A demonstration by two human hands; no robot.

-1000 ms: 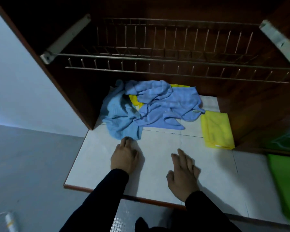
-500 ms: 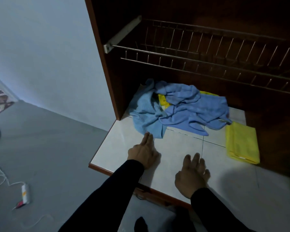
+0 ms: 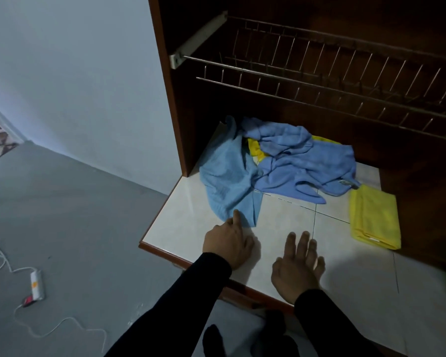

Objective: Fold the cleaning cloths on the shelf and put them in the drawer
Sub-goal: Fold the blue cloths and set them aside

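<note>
Left hand (image 3: pixel 228 244) laid flat, fingertip touching crumpled light-blue cloth (image 3: pixel 228 184), probably to drag it; right hand (image 3: pixel 298 270) spread, empty, on white tiled shelf (image 3: pixel 281 220)

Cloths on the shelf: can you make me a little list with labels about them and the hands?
light blue cloth: crumpled, left of the pile, near corner by the left hand
darker blue cloth: crumpled, lying over a yellow cloth
folded yellow cloth: neat, at the right, apart from both hands
left hand: one finger touches the light blue cloth's corner
right hand: flat on the tiled shelf, holding nothing
wire rack: above the cloths
</note>
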